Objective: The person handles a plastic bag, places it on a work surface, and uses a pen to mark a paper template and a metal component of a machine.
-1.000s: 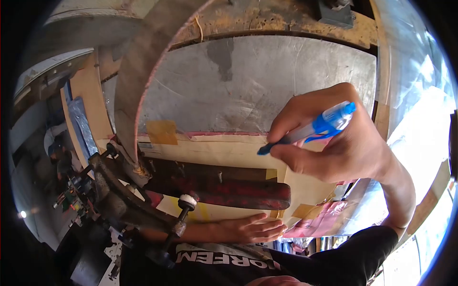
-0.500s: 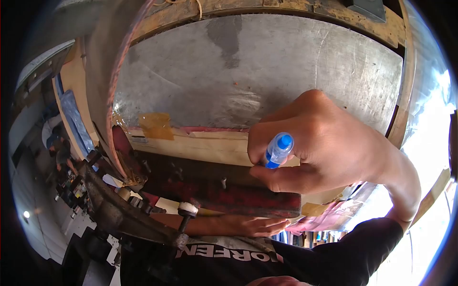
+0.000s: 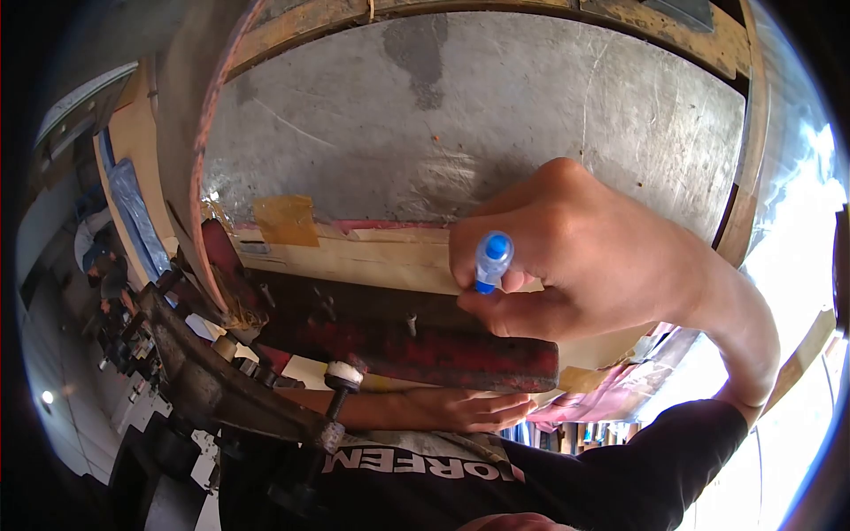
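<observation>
My right hand [image 3: 580, 248] is closed around a pen [image 3: 494, 258] with a clear barrel and blue end, seen nearly end-on. Its tip is hidden beneath the fist, which is over the near side of a scuffed grey metal plate [image 3: 354, 115] and the cream strip [image 3: 381, 258] along that side. Closer to my body, my left hand [image 3: 465, 410] lies with fingers stretched out, partly behind a worn red bar [image 3: 443, 354]. I see nothing held in it.
A dark metal machine arm [image 3: 212, 376] and an upright bolt with a white top [image 3: 343, 376] stand at lower left. A curved belt-like edge [image 3: 205, 159] rises on the left. Brown tape [image 3: 286, 221] sticks to the plate's near edge. A wooden frame [image 3: 620, 22] borders the far side.
My right hand and the pen have shifted slightly left, and the pen looks more upright. The whole view has moved a little. My left hand stays by the bar.
</observation>
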{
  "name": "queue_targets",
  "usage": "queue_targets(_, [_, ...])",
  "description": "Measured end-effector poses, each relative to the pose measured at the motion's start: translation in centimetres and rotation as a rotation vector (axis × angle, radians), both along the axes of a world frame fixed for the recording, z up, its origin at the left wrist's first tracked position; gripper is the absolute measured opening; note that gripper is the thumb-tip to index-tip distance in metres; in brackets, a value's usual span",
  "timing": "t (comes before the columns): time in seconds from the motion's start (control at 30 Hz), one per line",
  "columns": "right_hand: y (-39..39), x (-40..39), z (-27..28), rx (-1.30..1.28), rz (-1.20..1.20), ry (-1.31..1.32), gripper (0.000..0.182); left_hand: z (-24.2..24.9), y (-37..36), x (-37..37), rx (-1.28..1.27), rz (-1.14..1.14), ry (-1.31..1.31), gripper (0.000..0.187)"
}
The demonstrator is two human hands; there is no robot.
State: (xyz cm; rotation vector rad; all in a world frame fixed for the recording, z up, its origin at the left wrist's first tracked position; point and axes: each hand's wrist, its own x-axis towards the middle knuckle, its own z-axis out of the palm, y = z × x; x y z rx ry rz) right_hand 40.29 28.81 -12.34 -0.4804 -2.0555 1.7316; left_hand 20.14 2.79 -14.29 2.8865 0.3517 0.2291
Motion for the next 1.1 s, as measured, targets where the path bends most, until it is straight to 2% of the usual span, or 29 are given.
queue_targets(0.37, [0.3,0.0,0.1,-0.001,0.078,-0.032,0.021,-0.3,-0.4,-0.2,-0.035,-0.055,0.002,0.051])
queue_targets(0.43, [0.1,-0.4,0.1,0.018,0.07,-0.011,0.021,-0.6,-0.9,-0.2,-0.01,-0.123,0.04,0.052])
queue_targets(0.7, [0.1,0.1,0.1,0.0,0.079,0.004,0.02,-0.4,0.1,-0.3,-0.02,-0.063,0.007,0.053])
queue_targets(0.77, [0.1,-0.4,0.2,0.109,0.081,0.018,0.02,-0.4,0.2,-0.2,-0.021,-0.063,0.004,0.054])
queue_targets(0.97, [-0.1,0.3,0.2,0.091,0.099,0.024,0.019,-0.1,0.1,-0.1,-0.021,-0.054,0.001,0.054])
queue_targets(1.1, [-0.2,-0.3,0.2,0.124,0.055,0.085,0.02,-0.4,-0.4,0.0,-0.091,-0.012,-0.042,0.048])
